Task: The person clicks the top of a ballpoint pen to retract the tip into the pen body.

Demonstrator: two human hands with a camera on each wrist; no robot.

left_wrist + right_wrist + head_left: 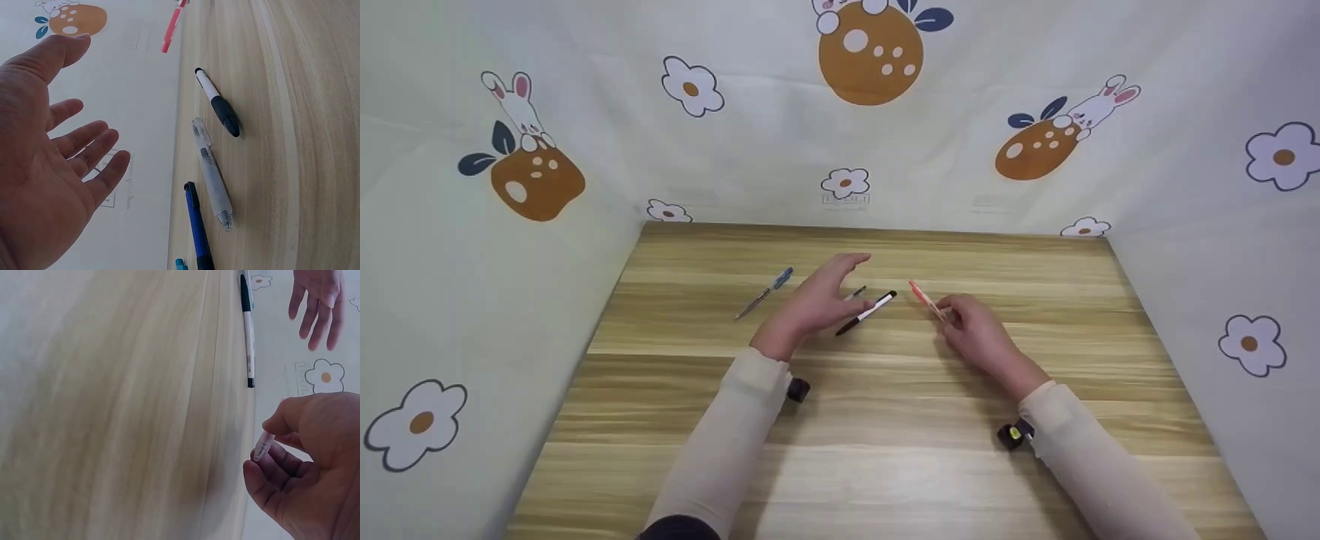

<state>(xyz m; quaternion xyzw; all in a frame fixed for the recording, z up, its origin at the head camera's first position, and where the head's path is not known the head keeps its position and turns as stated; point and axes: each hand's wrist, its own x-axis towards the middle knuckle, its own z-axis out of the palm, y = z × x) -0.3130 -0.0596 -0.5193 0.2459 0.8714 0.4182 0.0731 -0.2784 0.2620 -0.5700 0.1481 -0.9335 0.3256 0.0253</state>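
Note:
My right hand (979,334) pinches a pink-and-clear pen (924,297) between thumb and fingers, its pink end pointing away. In the right wrist view, the clear tip of this pen (262,447) sticks out below the thumb. My left hand (821,300) hovers above the table with its fingers spread and relaxed, holding nothing. Under and beside it lie a white-and-black pen (868,312), a clear pen (212,174) and a blue pen (197,222). In the head view the left hand hides part of this group. To its left lies a pen with a blue top (765,292).
The pens lie on a wood-grain table (885,450). A pale cloth printed with flowers and rabbits (765,142) hangs behind and on both sides. At the left wrist view's bottom edge a teal pen end (180,264) shows. Small black cameras (798,389) sit at both wrists.

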